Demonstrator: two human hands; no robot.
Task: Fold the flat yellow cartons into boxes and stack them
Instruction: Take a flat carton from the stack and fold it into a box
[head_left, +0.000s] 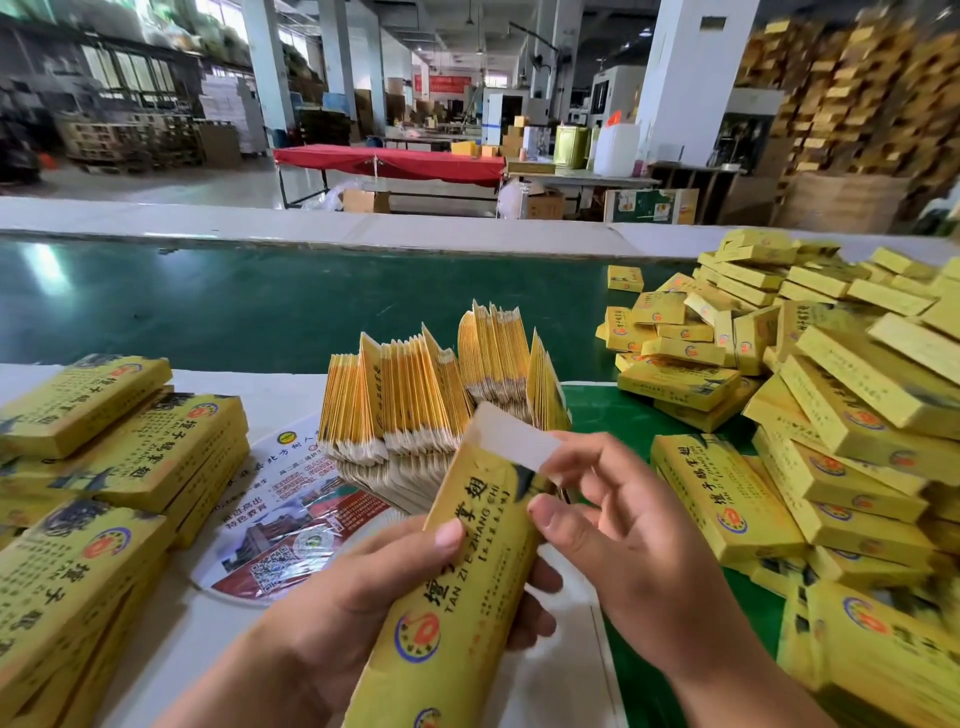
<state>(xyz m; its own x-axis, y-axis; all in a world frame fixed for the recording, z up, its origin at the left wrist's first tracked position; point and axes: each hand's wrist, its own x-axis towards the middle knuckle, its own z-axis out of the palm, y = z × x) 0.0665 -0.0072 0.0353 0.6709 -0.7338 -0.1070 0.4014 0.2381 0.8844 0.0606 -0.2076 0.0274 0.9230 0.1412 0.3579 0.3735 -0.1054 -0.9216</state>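
My left hand (363, 587) grips a yellow carton (457, 582) around its middle, thumb on the printed front and fingers behind. The carton points away from me, and its white end flap (514, 439) stands open at the far end. My right hand (623, 530) pinches that far end, thumb on the front face near the flap and fingers at the flap's right edge. Just beyond stands a fanned bundle of flat yellow cartons (415, 400) on edge.
A heap of folded yellow boxes (831, 415) fills the right side. Stacked yellow boxes (104, 467) lie at the left. A round printed fan (291, 525) lies on the white sheet. A green conveyor belt (208, 301) runs behind.
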